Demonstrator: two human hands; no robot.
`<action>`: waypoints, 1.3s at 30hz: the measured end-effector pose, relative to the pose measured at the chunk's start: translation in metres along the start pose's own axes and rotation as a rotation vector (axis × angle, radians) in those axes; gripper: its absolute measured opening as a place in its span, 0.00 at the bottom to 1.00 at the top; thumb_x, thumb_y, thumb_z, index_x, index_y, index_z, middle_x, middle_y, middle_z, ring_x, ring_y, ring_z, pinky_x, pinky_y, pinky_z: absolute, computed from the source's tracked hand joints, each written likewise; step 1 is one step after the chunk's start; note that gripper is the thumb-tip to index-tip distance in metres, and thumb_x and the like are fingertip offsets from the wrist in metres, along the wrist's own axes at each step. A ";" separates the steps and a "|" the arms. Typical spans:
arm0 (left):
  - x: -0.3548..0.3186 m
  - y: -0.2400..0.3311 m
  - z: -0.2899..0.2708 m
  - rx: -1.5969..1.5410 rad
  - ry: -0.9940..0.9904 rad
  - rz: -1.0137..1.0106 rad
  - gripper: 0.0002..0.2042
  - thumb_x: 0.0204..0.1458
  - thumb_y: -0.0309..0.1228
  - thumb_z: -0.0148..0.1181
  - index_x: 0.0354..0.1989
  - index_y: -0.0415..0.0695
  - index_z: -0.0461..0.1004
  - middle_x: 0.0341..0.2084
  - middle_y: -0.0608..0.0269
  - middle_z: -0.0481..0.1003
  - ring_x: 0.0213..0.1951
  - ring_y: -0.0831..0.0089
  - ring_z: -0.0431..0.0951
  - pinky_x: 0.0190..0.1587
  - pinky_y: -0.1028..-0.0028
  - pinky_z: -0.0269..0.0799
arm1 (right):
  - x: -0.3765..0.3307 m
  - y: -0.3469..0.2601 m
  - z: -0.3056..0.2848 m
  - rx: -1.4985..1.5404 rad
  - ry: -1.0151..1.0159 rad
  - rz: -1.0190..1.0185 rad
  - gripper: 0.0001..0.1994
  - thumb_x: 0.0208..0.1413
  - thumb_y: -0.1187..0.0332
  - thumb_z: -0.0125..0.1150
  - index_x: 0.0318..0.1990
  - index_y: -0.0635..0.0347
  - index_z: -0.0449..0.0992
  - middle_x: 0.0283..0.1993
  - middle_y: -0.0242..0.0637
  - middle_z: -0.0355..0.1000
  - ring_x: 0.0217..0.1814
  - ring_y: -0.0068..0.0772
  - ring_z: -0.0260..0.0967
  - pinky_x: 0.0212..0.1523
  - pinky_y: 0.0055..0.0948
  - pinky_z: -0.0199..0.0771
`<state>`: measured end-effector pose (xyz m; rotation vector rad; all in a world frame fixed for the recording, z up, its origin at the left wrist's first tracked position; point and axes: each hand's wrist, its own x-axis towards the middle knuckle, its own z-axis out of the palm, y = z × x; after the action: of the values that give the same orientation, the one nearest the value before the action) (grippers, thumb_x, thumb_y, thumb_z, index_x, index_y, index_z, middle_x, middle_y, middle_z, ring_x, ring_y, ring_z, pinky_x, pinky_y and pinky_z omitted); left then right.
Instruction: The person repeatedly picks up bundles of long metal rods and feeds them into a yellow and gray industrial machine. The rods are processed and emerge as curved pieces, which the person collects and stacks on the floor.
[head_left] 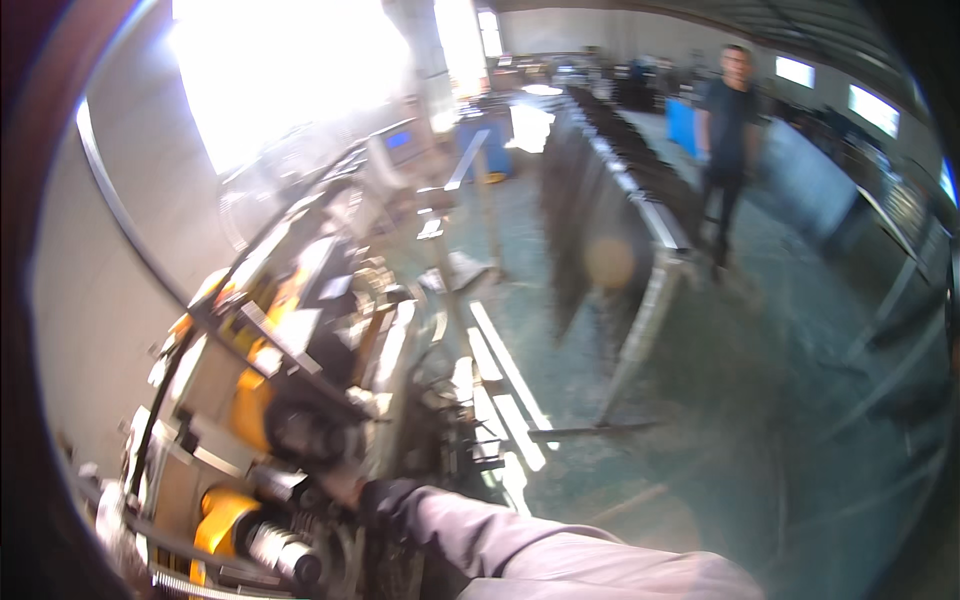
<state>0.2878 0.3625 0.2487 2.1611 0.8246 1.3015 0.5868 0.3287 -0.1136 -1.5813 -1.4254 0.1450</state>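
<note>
From the lower edge my right arm, in a pale grey-pink sleeve with a dark cuff, reaches left into a machine. My right hand (pixel 345 486) is at the machine's dark round part (pixel 308 432), next to a yellow housing (pixel 254 410). Motion blur and shadow hide the fingers, so I cannot tell whether they touch or grip anything. Below and left of the hand sits a second yellow housing (pixel 222 520) with a silver cylinder (pixel 280 552) beside it. My left hand is out of view.
A long dark-sided workbench (pixel 640 215) runs away from me at the centre. To its right a person (pixel 730 130) in dark clothes stands on the green floor (pixel 700 480). Beyond the machine, a blue screen (pixel 398 139) stands near the bright window (pixel 290 70).
</note>
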 end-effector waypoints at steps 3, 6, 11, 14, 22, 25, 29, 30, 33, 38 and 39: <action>0.001 -0.014 -0.027 0.027 -0.115 0.036 0.12 0.76 0.30 0.56 0.56 0.36 0.82 0.45 0.61 0.82 0.46 0.75 0.80 0.54 0.73 0.77 | -0.006 -0.003 -0.006 -0.002 0.170 -0.142 0.19 0.70 0.73 0.60 0.66 0.53 0.81 0.52 0.53 0.84 0.54 0.57 0.85 0.58 0.47 0.84; 0.001 -0.016 -0.023 -0.106 0.025 -0.084 0.11 0.73 0.26 0.61 0.59 0.38 0.80 0.44 0.66 0.80 0.44 0.79 0.79 0.51 0.75 0.76 | -0.003 -0.016 -0.013 0.903 0.070 0.399 0.15 0.69 0.65 0.67 0.57 0.64 0.84 0.46 0.39 0.84 0.47 0.33 0.85 0.48 0.34 0.84; -0.005 0.011 0.002 -0.180 0.138 -0.126 0.15 0.70 0.19 0.60 0.63 0.41 0.74 0.39 0.66 0.77 0.41 0.78 0.80 0.45 0.77 0.77 | 0.000 -0.026 -0.027 1.089 0.059 0.459 0.14 0.70 0.66 0.66 0.57 0.64 0.85 0.50 0.40 0.85 0.49 0.32 0.84 0.49 0.33 0.83; -0.007 0.023 0.005 -0.201 0.126 -0.120 0.16 0.69 0.18 0.60 0.63 0.41 0.73 0.40 0.65 0.78 0.41 0.75 0.82 0.46 0.76 0.80 | -0.003 -0.022 -0.032 0.378 0.010 0.123 0.14 0.72 0.69 0.61 0.59 0.62 0.84 0.55 0.44 0.84 0.54 0.37 0.84 0.54 0.35 0.83; -0.009 0.027 0.007 -0.257 0.086 -0.050 0.16 0.67 0.25 0.67 0.61 0.44 0.75 0.37 0.67 0.78 0.37 0.74 0.82 0.40 0.72 0.79 | -0.007 -0.014 -0.030 0.256 -0.058 0.083 0.15 0.70 0.67 0.59 0.59 0.56 0.85 0.59 0.45 0.82 0.63 0.47 0.79 0.66 0.45 0.77; -0.007 0.041 0.007 -0.115 0.104 -0.053 0.15 0.67 0.28 0.69 0.59 0.42 0.76 0.39 0.64 0.81 0.39 0.72 0.84 0.42 0.70 0.81 | -0.007 -0.011 -0.027 0.211 -0.006 0.042 0.13 0.71 0.67 0.60 0.56 0.56 0.86 0.59 0.44 0.82 0.61 0.46 0.80 0.62 0.43 0.78; 0.011 0.069 -0.003 0.044 0.147 -0.025 0.16 0.68 0.31 0.69 0.58 0.38 0.76 0.37 0.61 0.82 0.39 0.69 0.85 0.44 0.67 0.84 | -0.006 -0.011 -0.024 0.539 0.067 0.153 0.12 0.71 0.65 0.63 0.54 0.60 0.86 0.54 0.41 0.82 0.57 0.38 0.79 0.58 0.39 0.77; 0.016 0.075 -0.006 0.102 0.163 -0.042 0.13 0.69 0.31 0.67 0.58 0.39 0.78 0.40 0.59 0.83 0.41 0.68 0.87 0.46 0.67 0.84 | -0.005 -0.012 -0.024 0.610 0.061 0.179 0.13 0.71 0.65 0.64 0.54 0.61 0.85 0.53 0.40 0.82 0.55 0.35 0.79 0.56 0.38 0.77; 0.027 0.092 -0.014 0.136 0.274 -0.141 0.11 0.72 0.32 0.66 0.55 0.40 0.84 0.42 0.55 0.88 0.42 0.69 0.90 0.47 0.70 0.86 | -0.001 -0.017 -0.025 0.638 0.012 0.245 0.14 0.69 0.64 0.67 0.53 0.64 0.85 0.50 0.36 0.81 0.52 0.28 0.77 0.53 0.35 0.76; 0.022 0.092 -0.011 -0.050 0.369 -0.245 0.14 0.66 0.29 0.70 0.56 0.39 0.80 0.34 0.60 0.84 0.34 0.70 0.86 0.39 0.72 0.82 | 0.001 -0.016 -0.022 1.154 0.006 0.681 0.12 0.68 0.64 0.65 0.50 0.62 0.86 0.46 0.35 0.82 0.49 0.31 0.79 0.52 0.36 0.77; 0.016 0.087 -0.009 -0.088 0.327 -0.217 0.13 0.66 0.26 0.68 0.57 0.38 0.79 0.34 0.59 0.84 0.34 0.68 0.86 0.38 0.70 0.83 | 0.000 -0.012 -0.020 1.181 -0.005 0.692 0.11 0.68 0.64 0.65 0.49 0.61 0.87 0.46 0.35 0.83 0.49 0.32 0.79 0.52 0.36 0.77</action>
<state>0.3070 0.3138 0.3209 1.7594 1.0733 1.5654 0.5914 0.3155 -0.0950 -0.9465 -0.4767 1.1570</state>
